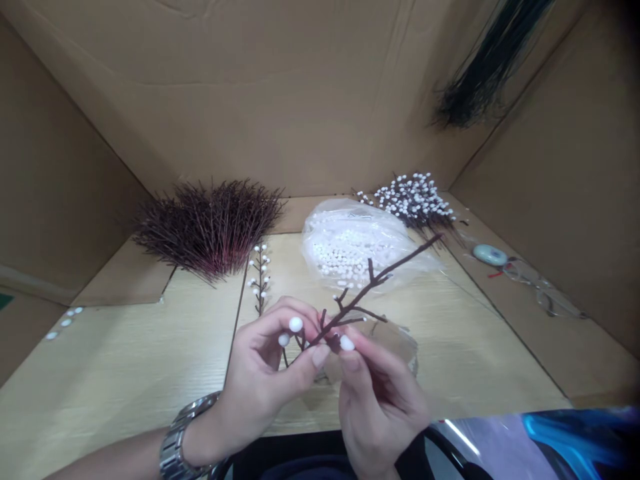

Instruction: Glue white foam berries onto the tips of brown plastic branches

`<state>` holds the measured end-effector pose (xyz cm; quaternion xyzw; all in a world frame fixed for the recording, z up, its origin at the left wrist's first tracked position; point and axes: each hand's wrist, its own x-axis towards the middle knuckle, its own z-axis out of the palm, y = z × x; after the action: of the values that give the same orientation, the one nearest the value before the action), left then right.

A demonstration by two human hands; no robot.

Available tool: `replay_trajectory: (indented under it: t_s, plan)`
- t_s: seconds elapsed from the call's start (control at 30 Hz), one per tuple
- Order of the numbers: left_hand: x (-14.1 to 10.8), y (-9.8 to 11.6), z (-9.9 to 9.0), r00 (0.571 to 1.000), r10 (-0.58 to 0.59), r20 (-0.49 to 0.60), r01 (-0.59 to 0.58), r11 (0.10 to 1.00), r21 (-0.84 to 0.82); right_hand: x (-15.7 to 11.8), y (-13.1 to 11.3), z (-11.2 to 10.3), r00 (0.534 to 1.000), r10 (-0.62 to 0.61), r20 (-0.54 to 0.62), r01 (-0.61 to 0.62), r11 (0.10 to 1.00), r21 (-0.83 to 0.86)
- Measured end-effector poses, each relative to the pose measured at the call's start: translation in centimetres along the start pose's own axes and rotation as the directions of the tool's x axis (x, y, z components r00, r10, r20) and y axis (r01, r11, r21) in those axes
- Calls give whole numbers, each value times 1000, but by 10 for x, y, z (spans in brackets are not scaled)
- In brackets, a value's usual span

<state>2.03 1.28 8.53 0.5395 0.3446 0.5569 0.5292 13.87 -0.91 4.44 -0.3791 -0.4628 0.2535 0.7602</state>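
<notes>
In my left hand [270, 373] a brown artificial twig [373, 283] is pinched between thumb and fingers, its bare tip pointing up to the right. Two white berries [295, 325] show on its lower sprigs, beside my left thumb. My right hand [377, 393] pinches another white berry [347, 343] between thumb and forefinger, right against a short side sprig of the twig. Whether that berry is fitted on the sprig I cannot tell. Below my fingertips lies a brownish, partly hidden piece [395, 343] on the table.
Brown bare twigs [210, 230] lie heaped back left. A clear bag of white berries [350, 247] sits mid-back, with berried twigs [415, 200] behind it and one berried twig [259, 277] left. Glasses [543, 287] lie right. Cardboard walls [280, 100] surround the table [175, 353]. Dark strands [490, 73] hang upper right.
</notes>
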Motion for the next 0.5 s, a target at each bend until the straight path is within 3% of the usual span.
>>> replay_trajectory:
  t_s: [0.5]
  plan:
    - [2, 2, 1, 998, -51, -29, 50, 998, -24, 2, 1, 0, 997, 68, 30, -68, 998, -8]
